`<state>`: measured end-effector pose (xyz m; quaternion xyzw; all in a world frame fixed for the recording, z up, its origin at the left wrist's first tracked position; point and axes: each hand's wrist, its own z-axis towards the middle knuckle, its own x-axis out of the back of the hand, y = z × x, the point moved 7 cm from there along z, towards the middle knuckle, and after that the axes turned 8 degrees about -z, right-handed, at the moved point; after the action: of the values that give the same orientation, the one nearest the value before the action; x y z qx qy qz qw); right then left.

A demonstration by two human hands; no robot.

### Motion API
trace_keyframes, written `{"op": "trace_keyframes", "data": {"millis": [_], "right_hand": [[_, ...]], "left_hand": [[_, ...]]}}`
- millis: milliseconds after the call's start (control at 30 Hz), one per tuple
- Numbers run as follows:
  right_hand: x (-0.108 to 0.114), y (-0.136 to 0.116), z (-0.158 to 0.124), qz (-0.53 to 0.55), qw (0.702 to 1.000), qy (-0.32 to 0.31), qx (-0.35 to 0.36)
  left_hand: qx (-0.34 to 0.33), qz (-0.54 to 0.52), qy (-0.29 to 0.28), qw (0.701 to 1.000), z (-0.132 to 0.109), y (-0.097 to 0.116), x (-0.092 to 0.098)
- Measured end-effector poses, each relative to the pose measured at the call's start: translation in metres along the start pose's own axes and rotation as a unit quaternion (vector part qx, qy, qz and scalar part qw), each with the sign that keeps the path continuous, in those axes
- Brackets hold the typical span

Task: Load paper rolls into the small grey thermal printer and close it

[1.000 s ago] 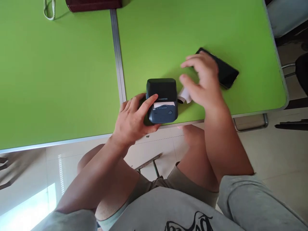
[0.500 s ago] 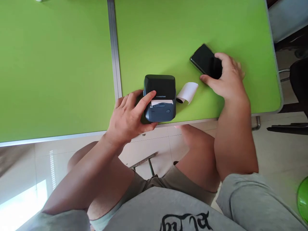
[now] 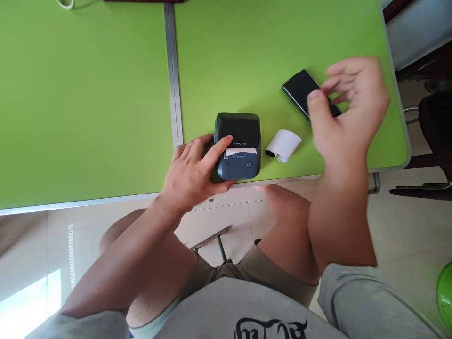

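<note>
- Head view, the only one: left hand [image 3: 192,172] is gripping the small dark blue-grey box-shaped plastic printer [image 3: 238,136], which is sitting at the near edge of the flat green table [image 3: 88,94].
- Grip on the printer: fingers are wrapping its left side, the index finger is lying across the top toward the slot, and the thumb is pressing at the lower front corner. Hand closed on it, the printer sitting just right of the palm.
- A short white paper strip [image 3: 241,151] is sticking out of the printer's front slot, right beside the index fingertip.
- Right hand [image 3: 348,117] is hovering above the table, motion-blurred, fingers loosely curled and spread, holding nothing.
- The flat black glass smartphone [image 3: 300,89] is lying screen-up on the table under and beyond that hand, its near end hidden by the thumb. Contact: cannot tell through the blur.
- A small white paper roll [image 3: 283,145] is lying on its side between the printer and the right hand, touching neither.
- A grey metal seam strip [image 3: 172,70] is splitting the table, just left of the printer.
</note>
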<state>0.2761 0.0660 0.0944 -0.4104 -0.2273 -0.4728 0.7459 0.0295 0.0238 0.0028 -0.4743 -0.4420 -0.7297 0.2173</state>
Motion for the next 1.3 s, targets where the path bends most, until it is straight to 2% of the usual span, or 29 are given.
{"op": "trace_keyframes", "data": {"millis": [67, 133, 233, 433, 700, 1000, 1300], "right_hand": [[-0.012, -0.033, -0.007, 0.038, 0.994, -0.104, 0.027], [-0.03, -0.057, -0.017, 0.002, 0.976, -0.214, 0.034], [-0.048, -0.069, -0.025, -0.045, 0.955, -0.291, 0.029], [-0.06, -0.061, -0.023, -0.039, 0.946, -0.322, 0.021], [-0.064, -0.039, -0.02, -0.02, 0.95, -0.31, 0.035], [-0.077, -0.037, -0.026, -0.015, 0.941, -0.335, 0.051], [-0.067, -0.036, -0.021, -0.003, 0.926, -0.377, 0.018]], "left_hand": [[-0.003, -0.003, 0.016, 1.0, -0.001, -0.001, 0.0], [-0.001, -0.011, 0.03, 0.999, -0.002, -0.004, -0.001], [-0.002, -0.03, 0.04, 0.999, -0.004, -0.006, -0.002], [0.006, -0.047, 0.021, 0.999, -0.004, -0.003, 0.001], [0.024, -0.064, 0.021, 0.997, -0.008, -0.008, 0.004], [0.03, -0.109, 0.023, 0.993, -0.003, -0.009, 0.006], [0.033, -0.09, 0.018, 0.995, -0.003, -0.01, 0.008]]}}
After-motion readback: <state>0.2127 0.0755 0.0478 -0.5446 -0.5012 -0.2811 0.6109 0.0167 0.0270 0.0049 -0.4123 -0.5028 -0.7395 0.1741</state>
